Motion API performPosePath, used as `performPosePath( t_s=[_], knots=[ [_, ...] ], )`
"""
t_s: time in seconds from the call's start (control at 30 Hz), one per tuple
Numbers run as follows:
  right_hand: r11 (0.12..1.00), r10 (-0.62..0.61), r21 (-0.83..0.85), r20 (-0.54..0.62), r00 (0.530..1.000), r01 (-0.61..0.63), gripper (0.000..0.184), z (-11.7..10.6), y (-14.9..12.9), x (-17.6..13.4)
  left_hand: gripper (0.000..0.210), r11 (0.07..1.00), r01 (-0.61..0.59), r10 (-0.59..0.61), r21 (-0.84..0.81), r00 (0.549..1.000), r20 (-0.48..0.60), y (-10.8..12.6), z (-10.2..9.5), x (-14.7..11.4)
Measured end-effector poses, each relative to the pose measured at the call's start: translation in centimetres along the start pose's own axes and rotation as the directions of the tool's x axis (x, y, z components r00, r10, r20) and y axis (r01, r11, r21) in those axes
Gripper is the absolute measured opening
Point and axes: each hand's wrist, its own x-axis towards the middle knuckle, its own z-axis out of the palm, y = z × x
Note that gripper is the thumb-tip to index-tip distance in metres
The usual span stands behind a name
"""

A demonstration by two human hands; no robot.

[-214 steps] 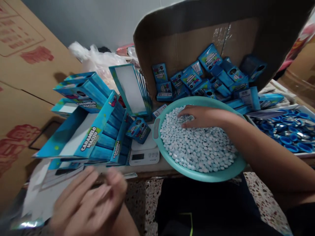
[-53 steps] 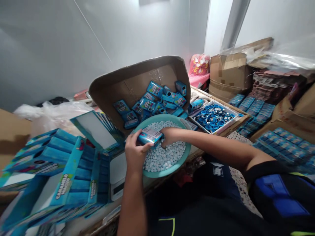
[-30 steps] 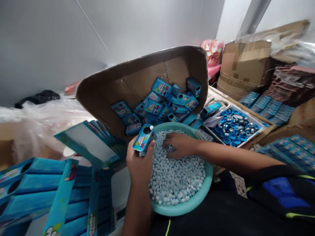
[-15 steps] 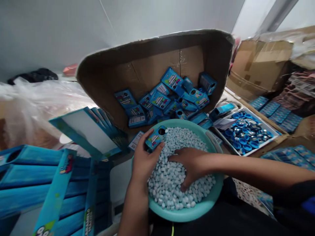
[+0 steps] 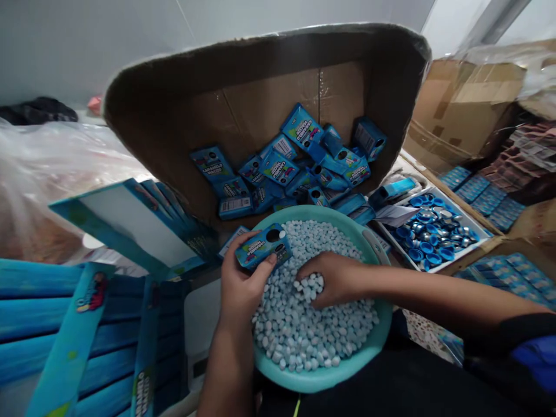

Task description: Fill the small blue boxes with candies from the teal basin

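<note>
My left hand (image 5: 243, 284) holds a small blue candy box (image 5: 256, 249) over the left rim of a turquoise basin (image 5: 321, 382). A dark round hole shows in the box's end, with a pale candy at its edge. Pale blue and white candies (image 5: 304, 341) fill much of the basin. Among them is my right hand (image 5: 339, 280), its fingers curled around a scoop of candies (image 5: 310, 286). The fingertips are partly hidden by the candies.
Behind the basin a large cardboard carton (image 5: 269, 87) holds several blue candy boxes (image 5: 278, 168). At right stands a white tray (image 5: 452, 263) of blue and silver caps (image 5: 428, 226). Flat blue display cartons (image 5: 56, 341) are stacked at left. A brown cardboard box (image 5: 460, 104) sits at the back right.
My right hand has gone from spread fingers on the candies to closing around a handful. The candy box in my left hand has turned and shifted slightly left, showing more of its hole.
</note>
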Motion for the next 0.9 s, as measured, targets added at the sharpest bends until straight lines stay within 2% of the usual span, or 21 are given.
performPosePath(
  t_s=[0.17, 0.27, 0.33, 0.4, 0.5, 0.57, 0.7, 0.83, 0.9],
  knots=[
    [0.963, -0.141, 0.198, -0.211, 0.967, 0.184, 0.022, -1.0, -0.8, -0.9, 0.040, 0.998, -0.063, 0.062, 0.014, 0.995, 0.078, 0.0, 0.2, 0.0],
    [0.904, -0.185, 0.298, -0.376, 0.908, 0.307, 0.015, -1.9, -2.7, -1.0, 0.040, 0.998, -0.053, 0.047, 0.041, 0.990, 0.134, 0.3, 0.3, -0.3],
    [0.827, -0.217, 0.363, -0.499, 0.839, 0.429, 0.015, -2.5, -3.8, -0.5, 0.042, 0.998, -0.039, 0.032, 0.041, 0.987, 0.159, 0.5, 0.4, -0.5],
    [0.716, -0.196, 0.457, -0.593, 0.781, 0.527, 0.019, -2.7, -4.5, 0.4, 0.041, 0.999, -0.031, 0.023, 0.039, 0.982, 0.185, 0.7, 0.5, -0.7],
    [0.561, -0.091, 0.588, -0.655, 0.750, 0.583, 0.027, -2.4, -4.7, 2.1, 0.041, 0.998, -0.047, 0.035, 0.047, 0.973, 0.230, 0.9, 0.5, -0.9],
    [0.499, -0.052, 0.599, -0.701, 0.711, 0.627, 0.029, -1.8, -4.6, 3.0, 0.040, 0.997, -0.064, 0.049, 0.049, 0.963, 0.266, 1.0, 0.5, -1.0],
    [0.416, -0.068, 0.522, -0.798, 0.598, 0.745, 0.021, -0.7, -4.3, 3.8, 0.039, 0.994, -0.085, 0.063, 0.062, 0.950, 0.304, 1.2, 0.5, -1.1],
    [0.436, -0.029, 0.435, -0.868, 0.495, 0.788, 0.018, -0.5, -4.0, 3.8, 0.039, 0.993, -0.102, 0.073, 0.065, 0.931, 0.359, 1.2, 0.4, -1.3],
    [0.461, 0.001, 0.419, -0.882, 0.472, 0.782, 0.021, -0.6, -3.9, 3.8, 0.040, 0.987, -0.146, 0.106, 0.070, 0.911, 0.398, 1.1, 0.3, -1.3]
  ],
)
